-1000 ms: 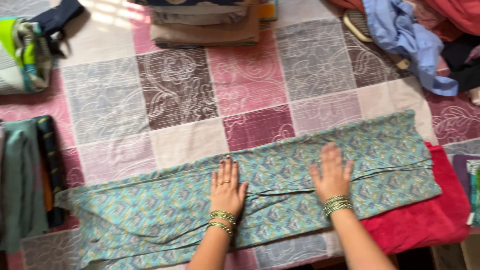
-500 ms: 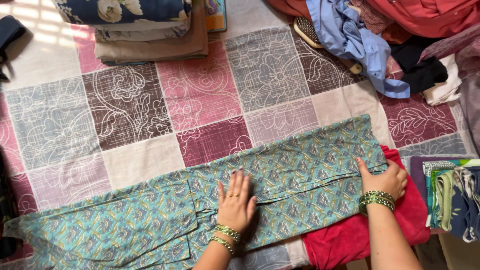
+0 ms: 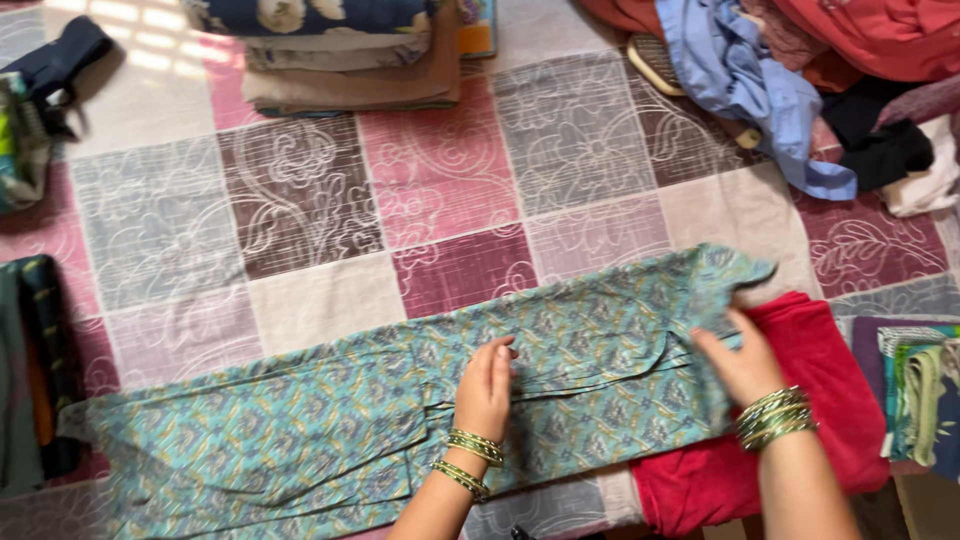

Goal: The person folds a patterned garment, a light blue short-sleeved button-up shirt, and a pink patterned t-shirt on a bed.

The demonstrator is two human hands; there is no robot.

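Observation:
A long teal patterned garment (image 3: 300, 430) lies flat across the near side of a checked bedspread (image 3: 440, 190). My left hand (image 3: 487, 388) rests edge-on near the garment's middle, fingers together, bangles on the wrist. My right hand (image 3: 740, 355) grips the garment's right end, and that end is lifted and curling leftward. Under the right end lies a red cloth (image 3: 810, 400).
A stack of folded clothes (image 3: 350, 50) sits at the far edge. A heap of loose garments, blue shirt (image 3: 750, 90) on top, fills the far right. Folded items (image 3: 915, 385) lie at the right edge, and dark folded cloth (image 3: 35, 370) at the left.
My right hand slid from the middle to the garment's right end, gripped it and has begun lifting it leftward. My left hand turned from flat to edge-on. The view shifted slightly.

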